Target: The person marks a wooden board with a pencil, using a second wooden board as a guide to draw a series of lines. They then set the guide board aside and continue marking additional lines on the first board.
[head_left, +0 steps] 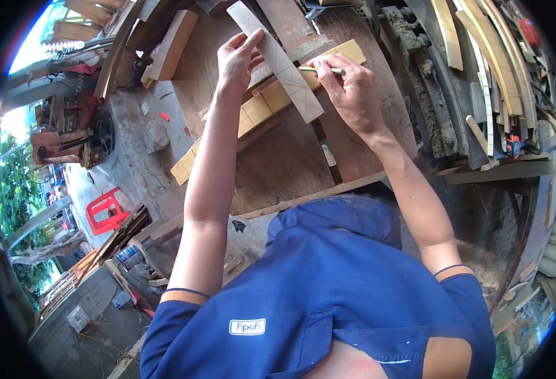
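My left hand [239,60] grips a flat pale wooden strip [285,71] near its upper end, thumb on its face. Crossing lines are drawn on the strip, which slants from upper left to lower right. Beside its right edge, my right hand [348,85] pinches a pencil [306,68], the point toward the strip. Beneath the strip runs a long yellowish piece of wood [256,112] with several lines marked across it. This piece rests on brown boards [284,170], and part of it is hidden by the strip and my left forearm.
Curved wooden pieces [496,60] lie stacked at the right, near a red-and-black tape measure [513,146]. A red plastic stool [109,211] is on the floor at the left, below a rusty machine with a black wheel [104,132]. Scrap wood [126,234] is piled at lower left.
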`<state>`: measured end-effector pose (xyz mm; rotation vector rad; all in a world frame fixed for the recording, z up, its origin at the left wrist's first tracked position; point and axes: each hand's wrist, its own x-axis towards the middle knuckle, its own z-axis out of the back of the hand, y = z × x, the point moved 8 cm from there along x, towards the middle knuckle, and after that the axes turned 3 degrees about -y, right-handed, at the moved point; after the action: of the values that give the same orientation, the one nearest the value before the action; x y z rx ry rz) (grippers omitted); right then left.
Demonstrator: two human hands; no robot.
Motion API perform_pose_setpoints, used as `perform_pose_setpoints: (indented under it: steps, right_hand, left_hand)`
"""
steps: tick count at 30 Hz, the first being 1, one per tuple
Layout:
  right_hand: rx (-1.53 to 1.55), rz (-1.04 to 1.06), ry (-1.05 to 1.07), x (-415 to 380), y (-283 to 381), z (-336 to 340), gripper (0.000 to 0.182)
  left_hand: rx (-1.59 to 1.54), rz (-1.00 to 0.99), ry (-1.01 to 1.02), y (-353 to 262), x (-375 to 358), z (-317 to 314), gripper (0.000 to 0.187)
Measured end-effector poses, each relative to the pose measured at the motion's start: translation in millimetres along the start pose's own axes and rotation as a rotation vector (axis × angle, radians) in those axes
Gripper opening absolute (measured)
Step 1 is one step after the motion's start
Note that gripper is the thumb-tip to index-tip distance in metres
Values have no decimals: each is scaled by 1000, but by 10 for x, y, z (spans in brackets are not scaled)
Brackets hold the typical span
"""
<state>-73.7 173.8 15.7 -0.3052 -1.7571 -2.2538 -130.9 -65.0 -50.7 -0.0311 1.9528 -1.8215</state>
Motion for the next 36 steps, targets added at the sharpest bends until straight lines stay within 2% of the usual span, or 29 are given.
perform_pose_setpoints:
  steps: [8,14,16,23,29,32,34,36]
  right_hand:
    - [32,-62,19,13,-21,-19,21]
    - [-48,15,20,38,-16,-72,22]
    - [-105,100,56,14,58,-83,20]
    - [-86,72,77,-68,106,-28,18]
    - [-109,160,14,-28,144,-12,18]
    - [-113,133,91,-166,192,123,18]
    - [-142,30,246,-306,133,170,18]
    - [-153,4,262,-403,137,250,18]
  left_hand:
    - [-4,10,22,30,42,8,26]
    - [2,-1,38,32,51,6,28]
    - [-9,6,36,33,38,-2,28]
    - [9,-1,42,20,52,-3,31]
    - [-1,-12,26,-2,21,-15,31]
    - [-4,2,44,44,65,12,31]
    - [5,5,37,33,54,25,30]
    - [15,4,37,14,57,1,30]
